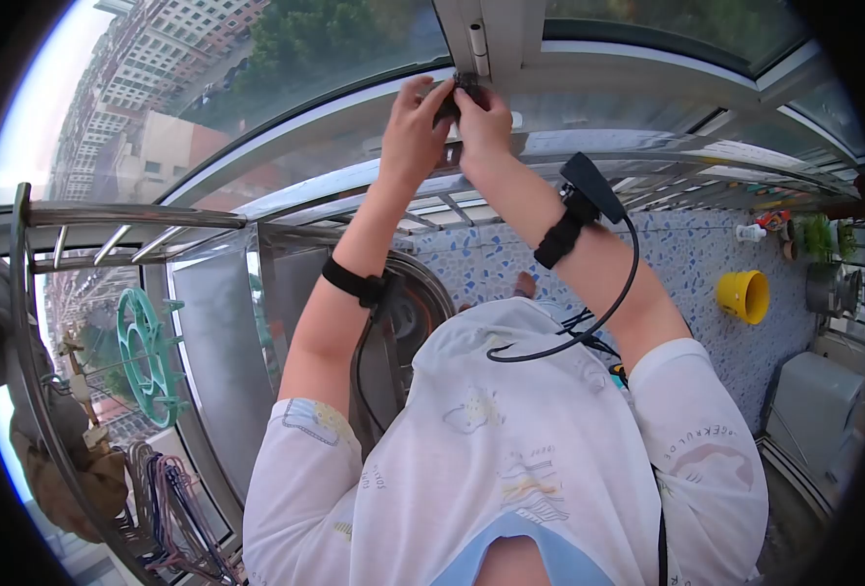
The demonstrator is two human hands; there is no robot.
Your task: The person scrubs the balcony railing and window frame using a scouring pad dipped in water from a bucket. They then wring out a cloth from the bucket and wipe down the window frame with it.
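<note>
Both hands are raised together at the window frame (525,44), against its lower rail. A small dark object (465,86) sits between them, too small to identify. My left hand (417,132) has its thumb and fingers closed round the left side of this object. On the other side, my right hand (485,125) pinches it with bent fingers. A white handle (478,44) is on the upright frame just above the hands.
Metal railings (139,217) stand at the left, with a green round hanger (144,356) and several clothes hangers (173,498). A yellow bucket (743,297) is on the blue-speckled floor (662,264) at right, near potted plants (828,237). A cable hangs from the right forearm.
</note>
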